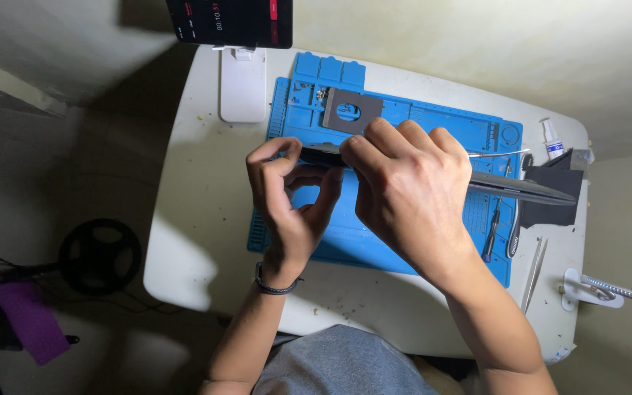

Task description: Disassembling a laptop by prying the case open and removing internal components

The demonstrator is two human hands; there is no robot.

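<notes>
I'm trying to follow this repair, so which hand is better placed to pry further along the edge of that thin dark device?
Probably the right hand: it lies over the thin dark device with fingertips on its top edge, and the device's free length runs to that side. The left hand only pinches the near end, steadying it above the blue mat.

free: bare table (206, 219) left of mat (374, 249) | blocked: screwdrivers (493, 230), tweezers (534, 272) right

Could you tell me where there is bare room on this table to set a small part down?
Bare table lies left of the blue mat and along the near edge. The right side is crowded with screwdrivers, tweezers and a black cloth.
</notes>
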